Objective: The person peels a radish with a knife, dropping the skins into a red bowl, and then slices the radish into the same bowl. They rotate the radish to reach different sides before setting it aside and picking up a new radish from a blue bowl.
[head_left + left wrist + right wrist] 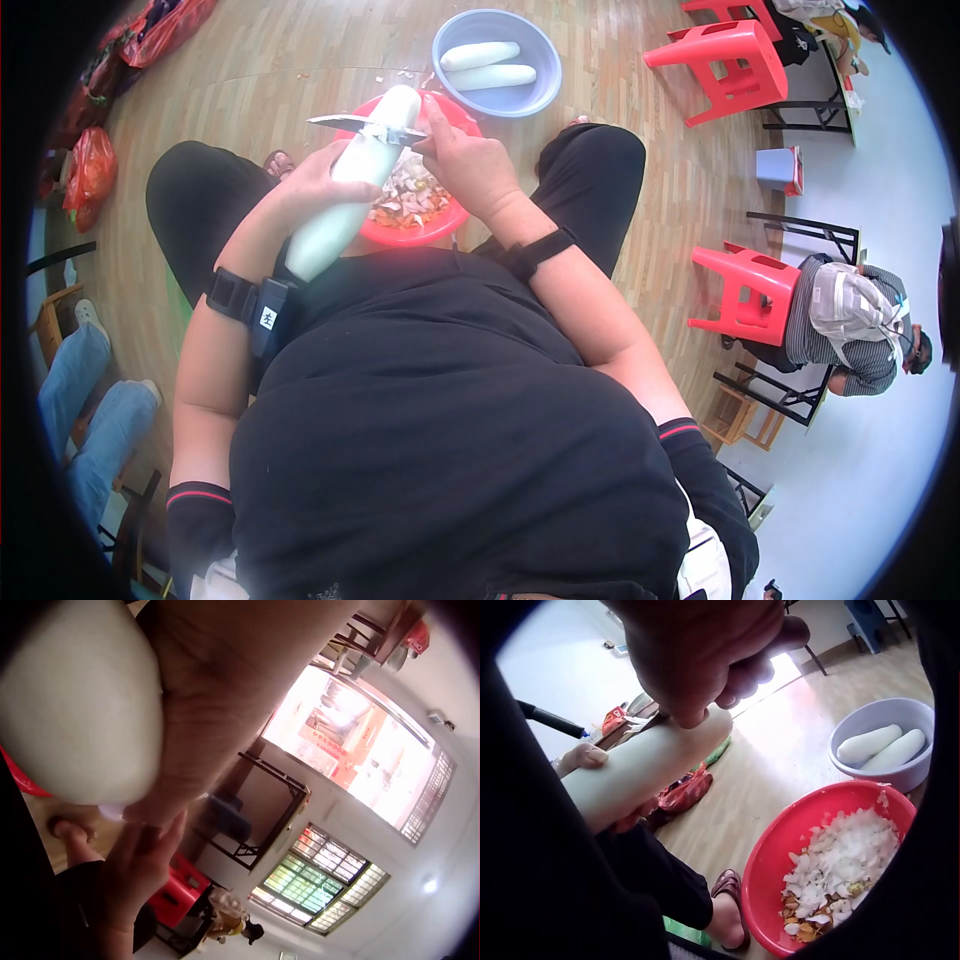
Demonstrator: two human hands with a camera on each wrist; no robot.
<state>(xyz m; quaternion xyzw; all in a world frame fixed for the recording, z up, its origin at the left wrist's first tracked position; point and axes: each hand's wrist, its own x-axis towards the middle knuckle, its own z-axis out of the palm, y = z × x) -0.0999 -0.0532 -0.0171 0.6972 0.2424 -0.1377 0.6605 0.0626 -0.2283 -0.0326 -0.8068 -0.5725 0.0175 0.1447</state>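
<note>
White and smooth, a long vegetable (345,216) is gripped by curled fingers of the left hand (320,182); the right hand (468,165) pinches a bladed tool (345,124) across it near its far end. Peeling seems in hand; another stroke would want a steady left grip. Below the fingers sits a red basin (405,238) of peelings (412,190); beyond, a bluish basin (546,58) with two similar vegetables (490,77).

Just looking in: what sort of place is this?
Probably a shared indoor room, perhaps a classroom or training hall: red plastic stools stand about, another person in a grey striped top sits near the wall, and there is a rectangular barred glass window.
</note>
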